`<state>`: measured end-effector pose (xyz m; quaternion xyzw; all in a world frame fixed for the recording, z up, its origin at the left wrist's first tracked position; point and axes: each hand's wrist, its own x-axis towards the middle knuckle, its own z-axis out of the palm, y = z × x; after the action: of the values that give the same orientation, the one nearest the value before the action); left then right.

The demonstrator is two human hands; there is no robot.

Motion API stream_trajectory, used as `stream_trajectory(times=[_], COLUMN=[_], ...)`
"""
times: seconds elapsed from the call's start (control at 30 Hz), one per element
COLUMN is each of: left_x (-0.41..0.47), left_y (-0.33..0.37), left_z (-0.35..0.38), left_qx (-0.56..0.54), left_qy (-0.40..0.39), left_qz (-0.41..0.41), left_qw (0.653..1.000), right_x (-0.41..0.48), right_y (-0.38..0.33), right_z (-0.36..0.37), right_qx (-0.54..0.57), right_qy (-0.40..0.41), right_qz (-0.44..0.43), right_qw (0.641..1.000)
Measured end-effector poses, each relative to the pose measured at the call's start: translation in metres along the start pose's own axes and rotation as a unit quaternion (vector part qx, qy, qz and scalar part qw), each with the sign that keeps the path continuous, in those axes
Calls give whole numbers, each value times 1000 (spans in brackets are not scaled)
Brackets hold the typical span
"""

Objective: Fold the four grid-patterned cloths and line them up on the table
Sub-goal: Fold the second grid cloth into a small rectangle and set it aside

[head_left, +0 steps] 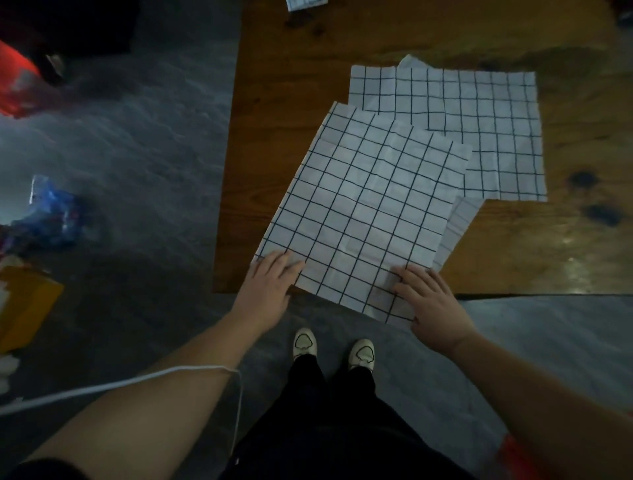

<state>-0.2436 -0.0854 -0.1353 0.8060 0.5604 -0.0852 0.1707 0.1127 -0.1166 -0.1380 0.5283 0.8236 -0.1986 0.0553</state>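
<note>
A white cloth with a black grid (363, 209) lies tilted on the wooden table (284, 113), its near edge hanging over the table's front edge. My left hand (267, 291) lies flat on its near left corner. My right hand (428, 305) presses on its near right corner. Under it, a striped edge of another cloth (460, 219) shows at the right. A second grid cloth (479, 116) lies spread flat behind, partly covered by the first. A scrap of a further grid cloth (305, 4) shows at the table's far edge.
Grey floor runs left of and in front of the table. On the floor at left lie a red object (17, 85), a blue wrapper (54, 216) and a yellow box (24, 305). My white shoes (334, 347) stand by the table's front edge.
</note>
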Motion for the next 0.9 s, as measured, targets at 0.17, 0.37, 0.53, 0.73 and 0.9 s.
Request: stream_trajectory(times=[0.17, 0.37, 0.53, 0.73, 0.9], left_x=[-16, -52, -70, -46, 8], left_y=[-7, -37, -70, -81, -78], left_z=[-2, -4, -22, -78, -128], left_qx=[5, -45, -144, -270, -391], left_qy=[46, 84, 76, 107, 165], left_qz=[27, 66, -5, -18, -67], left_qw=[999, 993, 987, 957, 903], right_x=[-3, -8, -3, 28, 61], right_y=[-12, -31, -48, -62, -56], right_z=[2, -10, -28, -68, -110], right_qx=[10, 150, 195, 216, 225], right_qy=[27, 71, 87, 119, 191], right_qz=[33, 79, 193, 277, 302], right_qw=[999, 983, 958, 929, 907])
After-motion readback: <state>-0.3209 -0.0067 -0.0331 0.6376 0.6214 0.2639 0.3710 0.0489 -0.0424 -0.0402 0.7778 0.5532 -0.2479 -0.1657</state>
